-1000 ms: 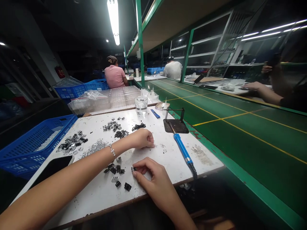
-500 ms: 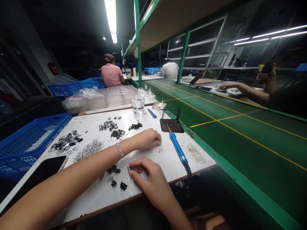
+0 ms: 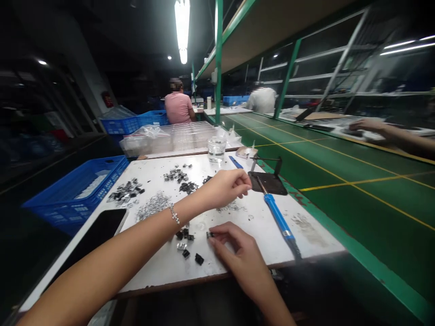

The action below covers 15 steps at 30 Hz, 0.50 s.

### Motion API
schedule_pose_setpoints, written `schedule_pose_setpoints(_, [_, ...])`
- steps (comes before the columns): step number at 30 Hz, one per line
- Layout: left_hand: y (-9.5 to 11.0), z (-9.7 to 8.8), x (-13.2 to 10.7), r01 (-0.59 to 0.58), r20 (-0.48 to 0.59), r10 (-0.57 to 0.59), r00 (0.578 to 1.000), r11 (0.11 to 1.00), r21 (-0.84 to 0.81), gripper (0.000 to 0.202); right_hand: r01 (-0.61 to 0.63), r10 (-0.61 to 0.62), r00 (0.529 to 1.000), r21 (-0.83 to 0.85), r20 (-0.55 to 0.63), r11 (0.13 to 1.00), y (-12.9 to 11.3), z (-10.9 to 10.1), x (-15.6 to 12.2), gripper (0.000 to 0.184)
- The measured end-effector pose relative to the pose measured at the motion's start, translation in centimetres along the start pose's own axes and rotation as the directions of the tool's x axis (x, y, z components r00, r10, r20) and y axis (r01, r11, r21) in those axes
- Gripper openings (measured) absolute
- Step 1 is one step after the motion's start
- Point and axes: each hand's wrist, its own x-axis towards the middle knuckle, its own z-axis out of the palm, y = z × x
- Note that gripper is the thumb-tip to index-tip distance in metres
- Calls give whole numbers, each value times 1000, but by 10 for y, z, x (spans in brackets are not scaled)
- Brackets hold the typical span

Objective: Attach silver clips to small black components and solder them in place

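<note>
Right hand (image 3: 238, 249) grip pinching small black part (image 3: 210, 234), left hand (image 3: 228, 186) grip curled, contents hidden

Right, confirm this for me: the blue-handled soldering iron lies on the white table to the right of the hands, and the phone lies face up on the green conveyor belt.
One part is wrong. The head view shows the phone lying on the white table, near its left edge, not on the green conveyor belt. The blue-handled soldering iron does lie on the table to the right of the left hand and right hand.
</note>
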Motion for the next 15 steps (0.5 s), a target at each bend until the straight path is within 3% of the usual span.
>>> schedule_pose_setpoints(3, [19,-14,-34,14,-47,-17,999,998,-64,5,-15,15,1000,-23,12,1000,3,-1,1,14])
schedule_pose_setpoints(6, [26,-17,-69,113,-111,-148,983,955,-275,4,-26,28,999,-43,31,999,6,-2,2,19])
schedule_pose_setpoints(11, [18,-10,-116,171,-172,-321,931,803,-571,11,-57,56,998,-63,-16,996,11,-1,2,24])
schedule_pose_setpoints(15, [5,-4,-147,200,-181,-472,863,648,-735,20,-91,86,994,-65,-74,994,15,0,3,30])
